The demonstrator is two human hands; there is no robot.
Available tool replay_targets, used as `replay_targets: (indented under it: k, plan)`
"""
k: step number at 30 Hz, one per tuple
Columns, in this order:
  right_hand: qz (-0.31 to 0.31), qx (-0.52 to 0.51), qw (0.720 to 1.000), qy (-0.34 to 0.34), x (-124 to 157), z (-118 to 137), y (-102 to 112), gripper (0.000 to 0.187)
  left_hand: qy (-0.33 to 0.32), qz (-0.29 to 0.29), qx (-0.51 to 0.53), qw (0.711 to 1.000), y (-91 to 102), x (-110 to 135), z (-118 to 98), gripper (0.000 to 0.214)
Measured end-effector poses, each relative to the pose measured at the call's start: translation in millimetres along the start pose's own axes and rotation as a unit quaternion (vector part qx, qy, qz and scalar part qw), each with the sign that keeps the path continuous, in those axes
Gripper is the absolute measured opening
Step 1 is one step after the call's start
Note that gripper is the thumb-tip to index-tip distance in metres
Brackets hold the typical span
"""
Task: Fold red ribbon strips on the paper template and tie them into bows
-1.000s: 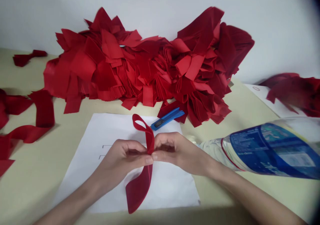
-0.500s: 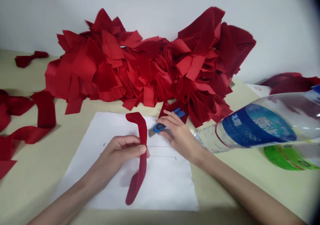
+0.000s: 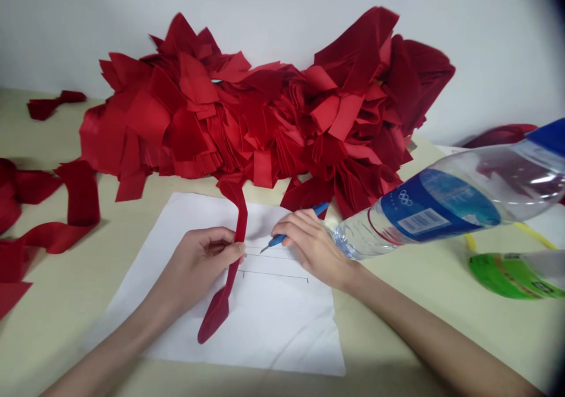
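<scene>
Between thumb and fingers, my left hand (image 3: pixel 205 258) pinches a narrow strip of red fabric (image 3: pixel 241 217) at about its middle. The strip's upper end reaches toward the red heap, and its lower end hangs over a white sheet of paper (image 3: pixel 265 332). Black ruled lines with short end marks cross the sheet. My right hand (image 3: pixel 311 241) is closed around a blue utility knife (image 3: pixel 277 240), whose blade points left toward the strip without touching it. The fingers hide most of the knife's handle.
A big heap of red fabric pieces (image 3: pixel 247 114) stands along the wall. Loose red ribbon (image 3: pixel 83 197) lies at the left. On the right, a clear plastic bottle with a blue label (image 3: pixel 441 205) leans close to my right wrist, beside a green-labelled container (image 3: pixel 507 276).
My left hand has shifted slightly left and up with the strip, which now slants. The knife has turned in my right hand, its blade now lower. The bottle appears rotated and shifted.
</scene>
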State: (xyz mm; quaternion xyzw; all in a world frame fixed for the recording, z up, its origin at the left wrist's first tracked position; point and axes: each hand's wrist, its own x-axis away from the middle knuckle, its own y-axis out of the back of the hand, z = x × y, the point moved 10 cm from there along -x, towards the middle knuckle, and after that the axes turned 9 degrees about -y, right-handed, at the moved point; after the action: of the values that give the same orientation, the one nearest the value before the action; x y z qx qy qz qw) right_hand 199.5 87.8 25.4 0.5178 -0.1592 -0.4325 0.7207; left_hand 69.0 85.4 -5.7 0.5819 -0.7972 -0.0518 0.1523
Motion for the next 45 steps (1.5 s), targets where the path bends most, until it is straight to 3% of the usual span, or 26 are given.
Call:
replay_targets:
  k: [5,10,12,15,17,21,25,27,30,34,37,39,43,45]
  plan:
    - [-0.047,-0.054,0.997,-0.014,4,-6,13,0.020,0.006,-0.034,-0.030,0.999,6.3,1,6,0.022]
    - [-0.116,-0.076,0.989,-0.056,9,-16,27,0.029,0.024,-0.147,-0.061,0.987,38.7,1,13,0.018]
    - [-0.116,-0.070,0.988,-0.074,6,-21,23,0.026,0.017,-0.116,0.001,0.993,33.9,-3,13,0.021]
    - [-0.114,-0.052,0.985,-0.116,1,-32,15,0.020,0.001,0.021,0.124,0.992,2.9,-4,4,0.022]
    - [-0.127,-0.044,0.981,-0.137,0,-34,17,0.022,0.008,0.081,0.175,0.981,-13.5,1,0,0.020]
    - [-0.150,-0.104,0.977,-0.111,3,-7,34,0.017,0.010,0.086,0.170,0.982,-20.7,5,-1,0.017]
    - [-0.076,-0.213,0.969,-0.098,1,28,33,0.019,-0.001,0.098,0.145,0.984,-25.6,7,-3,0.019]
    - [-0.068,-0.237,0.963,-0.113,1,33,34,0.004,-0.007,0.108,0.139,0.984,-27.7,8,-4,0.020]
    - [-0.067,-0.280,0.947,-0.143,2,28,35,0.008,-0.010,0.125,0.151,0.981,-31.2,9,-3,0.019]
    - [-0.041,-0.348,0.913,-0.210,5,13,29,0.006,-0.012,0.139,0.183,0.973,-34.2,11,-2,0.017]
    - [-0.022,-0.399,0.882,-0.249,7,6,21,0.008,0.007,0.110,0.216,0.970,-30.9,11,2,0.016]
    - [-0.003,-0.461,0.843,-0.276,9,3,11,0.008,0.019,0.103,0.254,0.962,-32.6,12,3,0.016]
    - [0.064,-0.599,0.734,-0.313,11,5,-13,0.006,0.017,0.133,0.341,0.930,-46.1,15,-1,0.017]
    - [0.073,-0.617,0.713,-0.323,12,6,-16,0.006,0.024,0.135,0.355,0.925,-50.4,17,1,0.016]
